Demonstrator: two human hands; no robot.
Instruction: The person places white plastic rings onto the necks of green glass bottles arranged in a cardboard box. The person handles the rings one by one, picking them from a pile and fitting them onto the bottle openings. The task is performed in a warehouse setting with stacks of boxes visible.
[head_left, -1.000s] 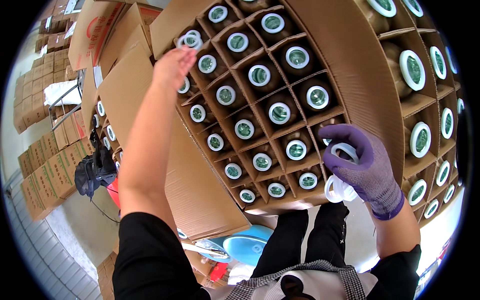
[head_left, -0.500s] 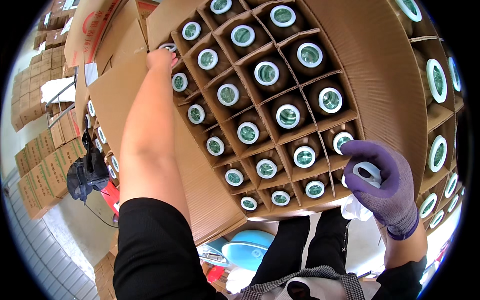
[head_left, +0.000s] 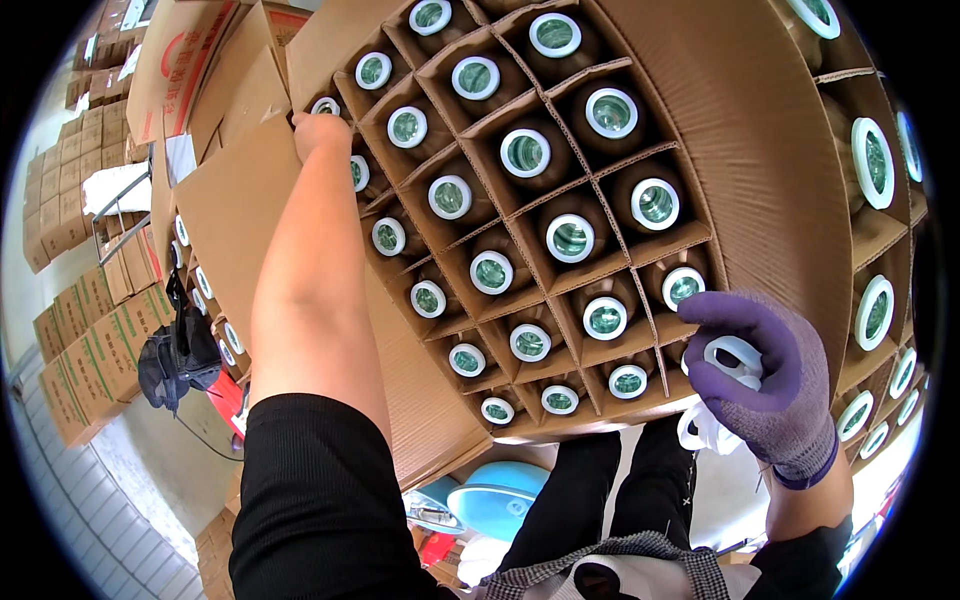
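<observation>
A divided cardboard box [head_left: 560,290] holds green glass bottles [head_left: 525,153] in its cells, a white ring around each visible mouth. My bare left hand [head_left: 322,135] reaches to the far left corner cell. Its curled fingers press on a white plastic ring [head_left: 325,106] at the bottle mouth there; the fingertips are mostly hidden. At the box's near right corner, my right hand [head_left: 775,375], in a purple and grey glove, is closed round several loose white plastic rings [head_left: 735,358]. Some of them hang below the palm. A bottle mouth [head_left: 683,287] lies just beside its fingertips.
Another box of ringed bottles [head_left: 874,312] stands at the right, and more bottles show at the left behind a cardboard flap [head_left: 230,215]. Stacked cartons [head_left: 95,350], a black bag [head_left: 175,350] and a blue basin [head_left: 500,498] lie around.
The ring at my left hand was tilted and now sits flatter over the corner bottle's mouth. My left hand has shifted slightly downward. The right hand still grips its rings.
</observation>
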